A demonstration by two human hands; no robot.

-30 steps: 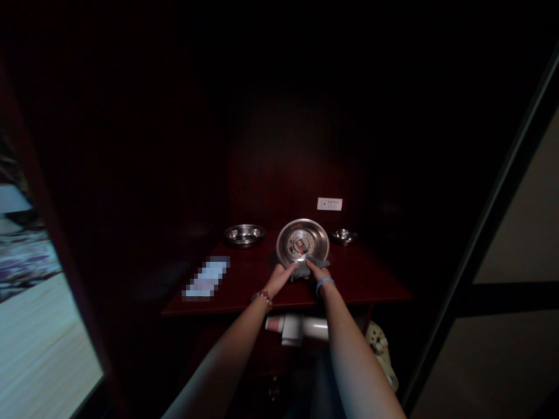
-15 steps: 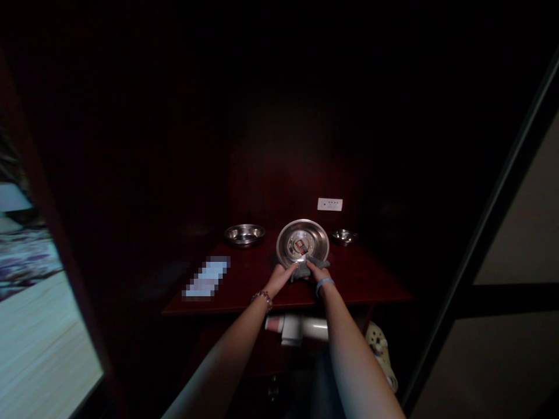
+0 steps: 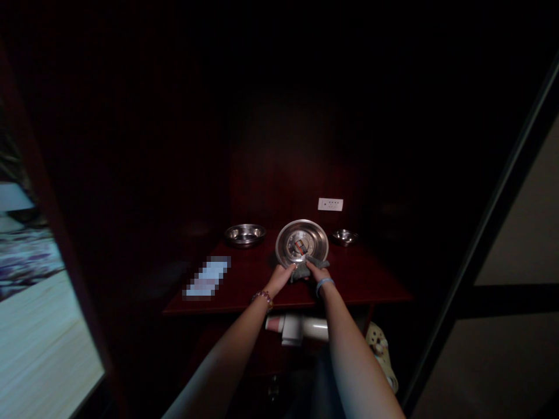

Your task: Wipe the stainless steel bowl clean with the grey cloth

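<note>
A round steel basin [image 3: 302, 227] with a red and black label inside is tilted up over the dark red shelf [image 3: 244, 288], its inner side facing me. My left hand [image 3: 282, 276] grips its lower left rim, thumb on the front. At the lower right rim, my right hand [image 3: 318, 272] is closed on a grey cloth [image 3: 301, 272], with the thumb pressing it against the basin. The cloth bunches between both hands. Fingers behind the rim are hidden.
A larger steel bowl [image 3: 245, 235] stands back left, a small one [image 3: 345, 237] back right. A blurred pale rectangle [image 3: 207, 278] lies front left. Below are paper cups [image 3: 275, 323] and a cream clog [image 3: 379, 346]. A socket [image 3: 331, 204] is on the back wall.
The basin has shifted very slightly left and its label has turned a little. Both hands keep nearly the same place and grip.
</note>
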